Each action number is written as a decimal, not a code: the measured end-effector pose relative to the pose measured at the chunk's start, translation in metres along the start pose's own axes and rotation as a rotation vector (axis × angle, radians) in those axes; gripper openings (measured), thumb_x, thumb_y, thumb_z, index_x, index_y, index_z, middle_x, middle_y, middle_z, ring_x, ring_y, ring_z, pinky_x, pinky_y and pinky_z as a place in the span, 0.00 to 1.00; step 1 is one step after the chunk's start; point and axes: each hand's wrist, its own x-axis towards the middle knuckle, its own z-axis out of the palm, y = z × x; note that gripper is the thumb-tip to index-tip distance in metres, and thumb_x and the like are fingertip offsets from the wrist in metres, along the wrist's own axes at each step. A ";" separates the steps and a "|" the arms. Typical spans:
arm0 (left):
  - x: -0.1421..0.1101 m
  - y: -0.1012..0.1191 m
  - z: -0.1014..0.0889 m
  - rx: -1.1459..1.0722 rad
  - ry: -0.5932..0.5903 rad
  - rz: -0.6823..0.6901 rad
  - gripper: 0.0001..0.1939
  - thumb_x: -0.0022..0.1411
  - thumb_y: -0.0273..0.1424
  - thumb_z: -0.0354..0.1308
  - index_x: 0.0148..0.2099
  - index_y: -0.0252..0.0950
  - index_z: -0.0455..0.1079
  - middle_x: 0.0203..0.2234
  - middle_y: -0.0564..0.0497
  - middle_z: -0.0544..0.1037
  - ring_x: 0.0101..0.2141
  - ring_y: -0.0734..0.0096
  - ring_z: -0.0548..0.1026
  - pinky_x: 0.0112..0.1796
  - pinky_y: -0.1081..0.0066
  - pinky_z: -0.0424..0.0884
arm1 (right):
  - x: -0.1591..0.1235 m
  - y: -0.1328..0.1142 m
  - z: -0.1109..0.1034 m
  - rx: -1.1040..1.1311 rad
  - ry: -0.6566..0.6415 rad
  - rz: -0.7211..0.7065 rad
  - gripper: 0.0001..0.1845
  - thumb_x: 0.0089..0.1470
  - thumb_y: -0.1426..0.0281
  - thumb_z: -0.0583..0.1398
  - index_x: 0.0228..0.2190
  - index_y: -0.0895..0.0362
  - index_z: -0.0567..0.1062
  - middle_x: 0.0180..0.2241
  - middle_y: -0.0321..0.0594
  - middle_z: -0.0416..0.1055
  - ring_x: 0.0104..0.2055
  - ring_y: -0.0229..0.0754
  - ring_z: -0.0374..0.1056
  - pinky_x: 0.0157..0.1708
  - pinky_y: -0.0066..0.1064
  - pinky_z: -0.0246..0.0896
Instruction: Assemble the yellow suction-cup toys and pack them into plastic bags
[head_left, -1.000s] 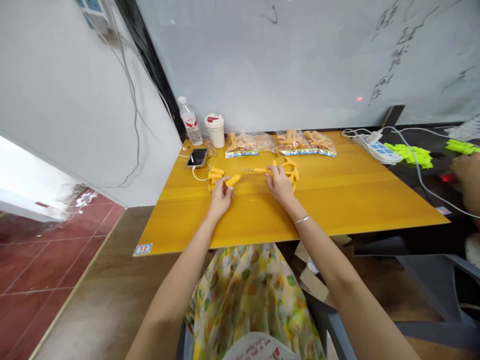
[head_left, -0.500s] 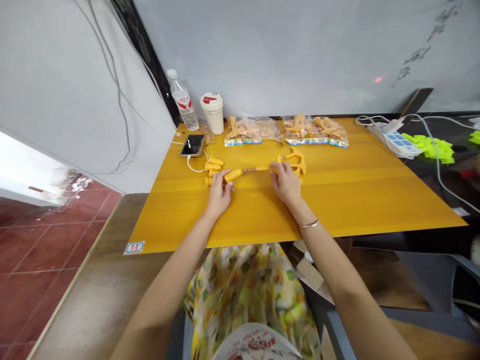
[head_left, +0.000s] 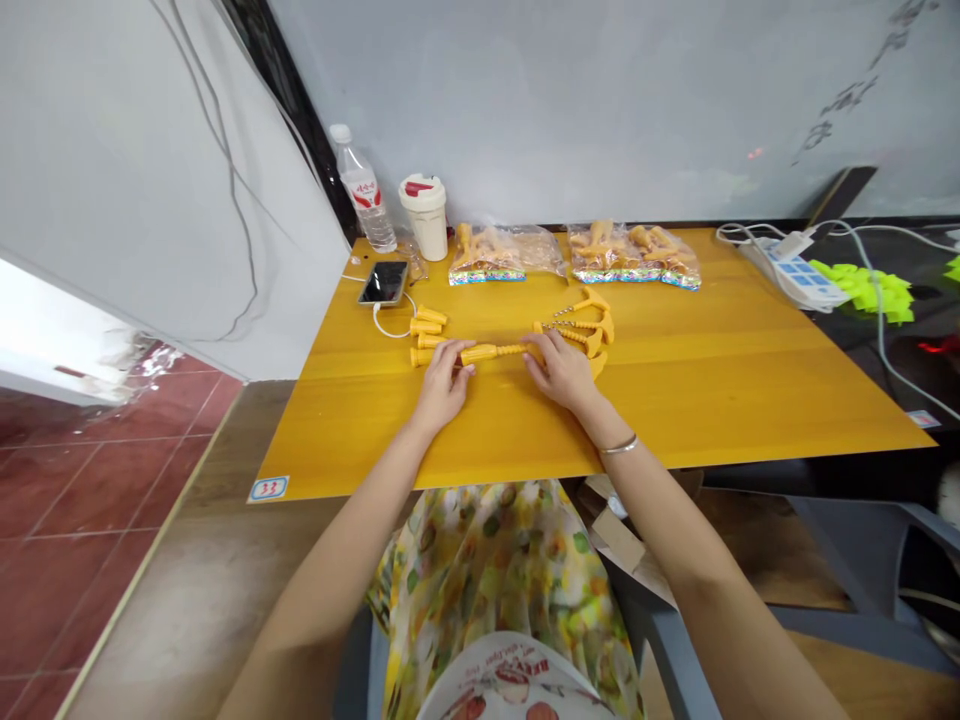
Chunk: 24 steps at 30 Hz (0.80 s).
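Note:
My left hand [head_left: 442, 385] pinches the orange plastic handle [head_left: 480, 352] of a toy tool low over the yellow table [head_left: 697, 390]. Closed around the other end of the same piece, my right hand [head_left: 561, 372] grips its ribbed orange shaft [head_left: 513, 349]. Several loose orange handles [head_left: 425, 327] lie just left of my left hand. A small heap of orange T-shaped parts [head_left: 589, 322] lies just beyond my right hand.
Two clear bags of orange parts [head_left: 504, 253] [head_left: 634, 255] lie along the back edge. A phone on a white cable [head_left: 385, 283], a water bottle [head_left: 360, 190] and a lidded cup [head_left: 424, 215] stand at the back left. A power strip [head_left: 791, 275] and green pieces [head_left: 866, 290] are at the right.
Both hands have drawn closer together and a little towards me, and the handle now sits over the shaft. The camera tipped slightly down.

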 end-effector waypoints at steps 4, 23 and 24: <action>-0.001 -0.010 0.003 -0.071 0.051 -0.034 0.16 0.68 0.38 0.53 0.54 0.38 0.67 0.48 0.44 0.69 0.40 0.68 0.73 0.39 0.66 0.78 | -0.002 0.003 0.000 0.070 -0.020 -0.111 0.35 0.62 0.50 0.54 0.61 0.60 0.63 0.52 0.55 0.70 0.51 0.54 0.70 0.44 0.40 0.68; 0.000 0.004 -0.004 -0.053 -0.036 0.037 0.13 0.66 0.40 0.56 0.49 0.39 0.70 0.47 0.44 0.73 0.46 0.64 0.73 0.40 0.68 0.74 | 0.000 -0.006 0.006 0.792 -0.062 0.363 0.41 0.59 0.37 0.43 0.37 0.57 0.77 0.18 0.33 0.63 0.22 0.39 0.61 0.25 0.29 0.57; 0.000 0.003 -0.003 -0.057 -0.033 0.036 0.13 0.66 0.40 0.56 0.49 0.39 0.69 0.46 0.44 0.73 0.45 0.65 0.73 0.40 0.68 0.73 | 0.001 -0.007 0.008 0.795 0.000 0.350 0.40 0.59 0.37 0.45 0.45 0.57 0.75 0.20 0.31 0.63 0.23 0.39 0.61 0.26 0.29 0.58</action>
